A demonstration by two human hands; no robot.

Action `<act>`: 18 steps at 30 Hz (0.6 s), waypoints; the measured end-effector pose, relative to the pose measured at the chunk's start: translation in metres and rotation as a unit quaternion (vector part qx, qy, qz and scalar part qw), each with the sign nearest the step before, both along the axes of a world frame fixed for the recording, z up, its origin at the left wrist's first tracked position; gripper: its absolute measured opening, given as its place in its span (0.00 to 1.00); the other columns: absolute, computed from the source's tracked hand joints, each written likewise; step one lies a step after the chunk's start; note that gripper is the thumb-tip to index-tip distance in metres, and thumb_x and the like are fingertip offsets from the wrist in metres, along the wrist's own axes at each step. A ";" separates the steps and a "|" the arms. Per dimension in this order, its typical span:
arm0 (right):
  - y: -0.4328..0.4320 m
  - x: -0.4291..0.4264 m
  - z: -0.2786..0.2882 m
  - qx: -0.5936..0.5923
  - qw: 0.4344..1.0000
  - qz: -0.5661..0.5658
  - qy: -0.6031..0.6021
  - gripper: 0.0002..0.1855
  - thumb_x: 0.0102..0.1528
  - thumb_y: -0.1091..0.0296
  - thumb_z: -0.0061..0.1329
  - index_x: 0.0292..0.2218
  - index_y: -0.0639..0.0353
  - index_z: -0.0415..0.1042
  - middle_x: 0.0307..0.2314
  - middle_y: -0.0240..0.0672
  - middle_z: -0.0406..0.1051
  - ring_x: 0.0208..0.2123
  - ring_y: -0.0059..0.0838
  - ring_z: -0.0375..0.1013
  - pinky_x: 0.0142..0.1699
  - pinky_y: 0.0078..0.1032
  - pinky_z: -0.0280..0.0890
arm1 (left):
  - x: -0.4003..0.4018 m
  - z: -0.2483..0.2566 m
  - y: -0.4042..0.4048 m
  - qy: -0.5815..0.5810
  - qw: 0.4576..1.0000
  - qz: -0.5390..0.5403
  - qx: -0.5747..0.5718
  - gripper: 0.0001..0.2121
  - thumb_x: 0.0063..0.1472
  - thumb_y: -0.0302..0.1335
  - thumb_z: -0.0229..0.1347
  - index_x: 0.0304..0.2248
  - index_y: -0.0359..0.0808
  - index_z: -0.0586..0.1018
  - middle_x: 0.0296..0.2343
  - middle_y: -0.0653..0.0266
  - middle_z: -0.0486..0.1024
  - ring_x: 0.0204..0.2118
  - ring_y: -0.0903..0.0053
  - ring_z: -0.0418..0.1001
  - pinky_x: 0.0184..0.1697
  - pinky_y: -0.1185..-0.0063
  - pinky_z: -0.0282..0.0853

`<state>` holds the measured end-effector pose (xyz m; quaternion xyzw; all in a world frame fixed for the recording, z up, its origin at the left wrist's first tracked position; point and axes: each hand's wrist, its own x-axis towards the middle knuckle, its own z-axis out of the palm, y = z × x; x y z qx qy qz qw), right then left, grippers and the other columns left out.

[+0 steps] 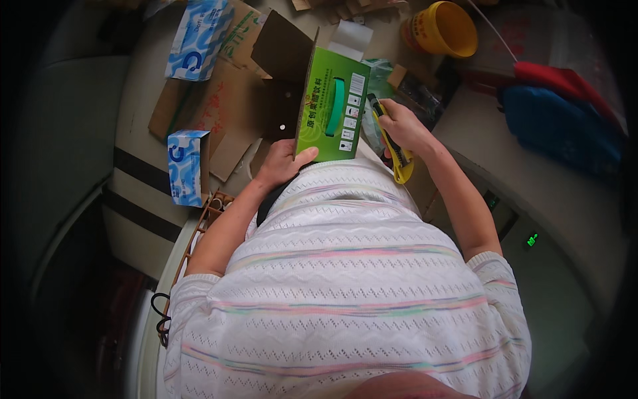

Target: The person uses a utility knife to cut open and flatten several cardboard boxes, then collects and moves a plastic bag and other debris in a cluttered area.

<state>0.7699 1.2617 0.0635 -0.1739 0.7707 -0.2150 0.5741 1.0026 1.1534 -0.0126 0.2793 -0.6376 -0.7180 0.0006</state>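
A green printed cardboard carton [319, 117] with a teal plastic carry handle [336, 107] stands tilted against my lap. My left hand [284, 162] grips its lower left edge, thumb on the printed face and the other fingers behind the board. On the carton's far left a brown inner flap [284, 42] hangs outward. My right hand [402, 124] holds a yellow utility knife [398, 159] just right of the carton, its dark front end pointing up and away from me. Whether the blade is out is hard to make out.
Two blue-and-white printed boxes [197, 40] lie at the left, the nearer box [187, 167] beside flattened brown cardboard [214, 109]. A yellow bucket [441, 30] lies tilted at the back right. Clear green plastic [379, 72] bunches behind the knife. Blue fabric [563, 129] rests at the far right.
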 end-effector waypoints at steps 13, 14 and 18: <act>0.004 -0.003 -0.011 0.028 0.999 0.027 -0.035 0.24 0.52 0.72 0.32 0.51 0.63 0.52 0.18 0.38 0.64 0.14 0.26 0.66 0.20 0.23 0.65 | -0.004 0.009 -0.003 -0.008 1.000 -0.008 0.000 0.14 0.55 0.34 0.51 0.36 0.32 0.75 0.27 0.60 0.76 0.28 0.80 0.71 0.34 0.81 0.66; 0.003 -0.007 -0.008 0.030 0.999 0.021 -0.025 0.24 0.52 0.71 0.32 0.51 0.63 0.52 0.18 0.37 0.64 0.14 0.25 0.66 0.20 0.23 0.65 | -0.005 0.010 -0.003 -0.011 1.000 -0.010 -0.002 0.14 0.55 0.34 0.51 0.36 0.32 0.75 0.27 0.60 0.76 0.28 0.80 0.71 0.34 0.81 0.66; -0.002 -0.017 -0.007 0.008 1.000 0.019 0.000 0.24 0.51 0.71 0.32 0.51 0.63 0.53 0.18 0.37 0.63 0.14 0.25 0.65 0.21 0.23 0.65 | -0.005 0.009 -0.006 -0.017 1.000 -0.018 0.003 0.14 0.55 0.33 0.51 0.37 0.32 0.74 0.28 0.60 0.76 0.29 0.80 0.72 0.35 0.81 0.66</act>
